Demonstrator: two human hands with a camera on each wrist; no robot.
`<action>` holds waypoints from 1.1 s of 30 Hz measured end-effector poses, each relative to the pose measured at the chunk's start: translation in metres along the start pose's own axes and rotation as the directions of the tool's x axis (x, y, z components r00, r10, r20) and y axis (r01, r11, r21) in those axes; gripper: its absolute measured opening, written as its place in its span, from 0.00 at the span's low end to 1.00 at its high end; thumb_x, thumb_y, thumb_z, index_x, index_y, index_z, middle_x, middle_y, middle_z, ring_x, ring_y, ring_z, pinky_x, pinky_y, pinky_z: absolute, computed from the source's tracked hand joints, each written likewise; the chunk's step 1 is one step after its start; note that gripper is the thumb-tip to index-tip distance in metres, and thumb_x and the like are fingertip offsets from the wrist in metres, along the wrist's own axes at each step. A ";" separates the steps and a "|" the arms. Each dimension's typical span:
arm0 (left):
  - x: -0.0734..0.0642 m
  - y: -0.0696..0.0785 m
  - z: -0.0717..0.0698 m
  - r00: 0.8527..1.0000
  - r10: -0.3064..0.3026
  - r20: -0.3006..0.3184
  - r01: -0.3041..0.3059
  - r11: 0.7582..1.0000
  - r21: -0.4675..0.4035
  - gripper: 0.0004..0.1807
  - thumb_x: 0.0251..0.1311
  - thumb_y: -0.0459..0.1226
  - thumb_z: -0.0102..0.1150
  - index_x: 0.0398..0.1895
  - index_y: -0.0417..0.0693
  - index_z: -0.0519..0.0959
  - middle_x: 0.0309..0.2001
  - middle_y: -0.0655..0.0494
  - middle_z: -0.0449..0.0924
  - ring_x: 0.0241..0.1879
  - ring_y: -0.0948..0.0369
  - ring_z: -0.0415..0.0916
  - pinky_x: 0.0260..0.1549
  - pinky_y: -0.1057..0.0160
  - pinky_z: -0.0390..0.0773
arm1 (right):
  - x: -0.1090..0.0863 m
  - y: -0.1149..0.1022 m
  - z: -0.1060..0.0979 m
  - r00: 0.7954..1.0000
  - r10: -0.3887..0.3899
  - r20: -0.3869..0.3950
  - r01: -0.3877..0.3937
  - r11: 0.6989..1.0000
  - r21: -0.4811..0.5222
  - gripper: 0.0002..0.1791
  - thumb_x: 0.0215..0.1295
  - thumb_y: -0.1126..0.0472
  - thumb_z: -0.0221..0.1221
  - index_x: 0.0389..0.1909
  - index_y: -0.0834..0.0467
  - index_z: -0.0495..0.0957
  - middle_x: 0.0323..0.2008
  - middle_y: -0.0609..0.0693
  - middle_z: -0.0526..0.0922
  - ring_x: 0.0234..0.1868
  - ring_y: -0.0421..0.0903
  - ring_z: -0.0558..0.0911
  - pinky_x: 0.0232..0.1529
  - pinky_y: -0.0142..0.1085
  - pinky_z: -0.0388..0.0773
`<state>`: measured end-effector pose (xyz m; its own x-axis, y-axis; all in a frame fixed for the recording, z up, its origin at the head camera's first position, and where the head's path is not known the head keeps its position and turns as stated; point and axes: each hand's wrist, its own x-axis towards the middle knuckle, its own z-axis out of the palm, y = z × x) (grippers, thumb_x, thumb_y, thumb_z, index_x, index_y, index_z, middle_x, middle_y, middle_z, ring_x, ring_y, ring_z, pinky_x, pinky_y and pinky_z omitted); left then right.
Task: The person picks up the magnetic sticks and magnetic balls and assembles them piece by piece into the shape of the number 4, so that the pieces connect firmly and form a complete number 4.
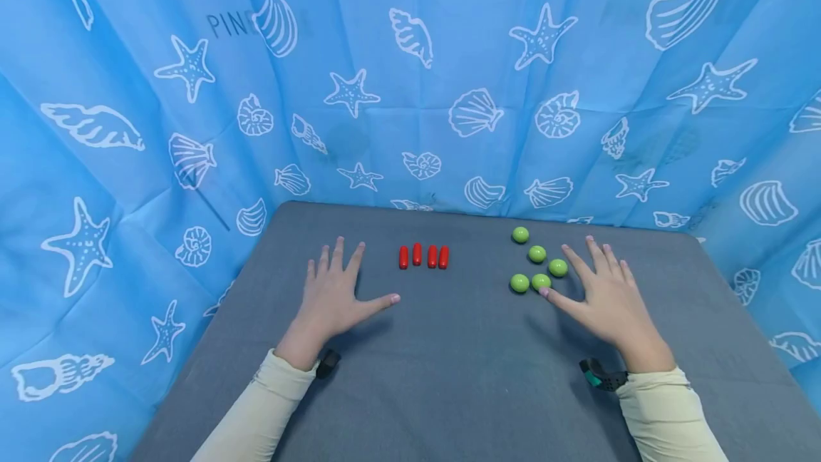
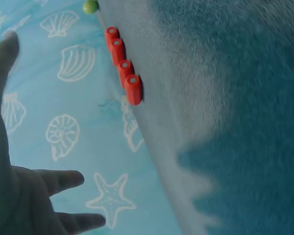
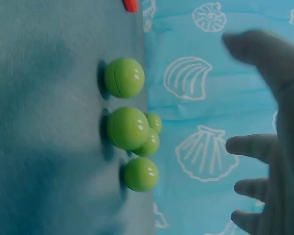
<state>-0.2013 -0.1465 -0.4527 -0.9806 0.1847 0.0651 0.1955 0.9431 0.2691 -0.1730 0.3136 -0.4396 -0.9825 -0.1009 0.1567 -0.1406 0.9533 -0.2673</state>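
Note:
Both hands hover with fingers spread and hold nothing. The left hand (image 1: 330, 298) is left of a row of several small red cylinders (image 1: 417, 254), its thumb pointing toward them. In the left wrist view the red cylinders (image 2: 133, 90) stand side by side, with a small pale dot on each end facing the camera. On the other side, the right hand (image 1: 606, 298) is beside several glossy green balls (image 1: 536, 254); its thumb tip overlaps the nearest one in the head view. In the right wrist view a thin seam runs round a green ball (image 3: 124, 77).
A grey cloth-covered table (image 1: 436, 376) lies under everything. Behind it and at the sides hangs a blue curtain (image 1: 385, 141) with white shells and starfish. Each wrist wears a dark band, such as the right wristband (image 1: 601, 375).

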 end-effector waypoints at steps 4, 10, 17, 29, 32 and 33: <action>0.007 0.001 0.007 0.999 0.016 -0.030 -0.019 0.993 -0.117 0.60 0.60 0.76 0.58 0.86 0.51 0.57 0.83 0.36 0.57 0.80 0.35 0.58 0.75 0.29 0.63 | 0.003 0.000 0.008 0.999 -0.020 -0.050 0.027 0.990 0.136 0.46 0.71 0.36 0.65 0.79 0.59 0.66 0.80 0.71 0.58 0.77 0.79 0.59 0.66 0.81 0.59; 0.018 0.008 0.016 0.997 -0.031 -0.070 0.001 0.917 -0.399 0.48 0.65 0.65 0.66 0.80 0.49 0.67 0.75 0.43 0.71 0.73 0.44 0.71 0.69 0.36 0.76 | 0.010 -0.005 0.029 0.980 -0.064 -0.188 0.132 0.918 0.375 0.29 0.71 0.55 0.70 0.69 0.61 0.77 0.70 0.66 0.73 0.69 0.67 0.73 0.61 0.69 0.72; 0.035 0.015 0.028 0.990 -0.021 -0.140 -0.081 0.733 -0.676 0.30 0.70 0.51 0.69 0.69 0.47 0.77 0.63 0.41 0.82 0.61 0.48 0.82 0.62 0.45 0.84 | 0.017 -0.012 0.050 0.942 -0.094 -0.322 0.247 0.844 0.475 0.17 0.69 0.67 0.69 0.58 0.60 0.84 0.55 0.58 0.84 0.50 0.33 0.76 0.49 0.29 0.76; 0.060 0.017 0.053 0.985 -0.137 -0.110 -0.014 0.562 -0.827 0.25 0.71 0.45 0.69 0.63 0.39 0.80 0.58 0.41 0.84 0.57 0.47 0.84 0.59 0.45 0.85 | 0.024 -0.009 0.066 0.964 -0.069 -0.258 0.182 0.877 0.445 0.17 0.70 0.63 0.69 0.57 0.62 0.85 0.46 0.60 0.83 0.38 0.51 0.76 0.35 0.32 0.72; 0.065 0.020 0.058 0.981 -0.158 -0.113 -0.012 0.530 -0.848 0.24 0.71 0.43 0.68 0.62 0.37 0.81 0.57 0.41 0.84 0.57 0.47 0.84 0.59 0.45 0.85 | 0.025 -0.010 0.068 0.968 -0.075 -0.241 0.172 0.894 0.414 0.18 0.70 0.61 0.70 0.57 0.62 0.85 0.49 0.58 0.85 0.39 0.50 0.77 0.37 0.38 0.75; 0.067 0.022 0.060 0.980 -0.164 -0.114 -0.011 0.524 -0.852 0.24 0.71 0.43 0.68 0.62 0.37 0.81 0.57 0.41 0.84 0.57 0.47 0.84 0.59 0.45 0.85 | 0.024 -0.010 0.068 0.969 -0.079 -0.236 0.171 0.899 0.403 0.18 0.70 0.61 0.70 0.57 0.62 0.85 0.50 0.57 0.85 0.39 0.50 0.78 0.38 0.40 0.75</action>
<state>-0.2632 -0.0969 -0.4999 -0.9917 -0.0055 0.1288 0.1231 0.2562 0.9588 -0.2039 0.2817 -0.4978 -0.9116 -0.1060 0.3971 -0.3442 0.7250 -0.5966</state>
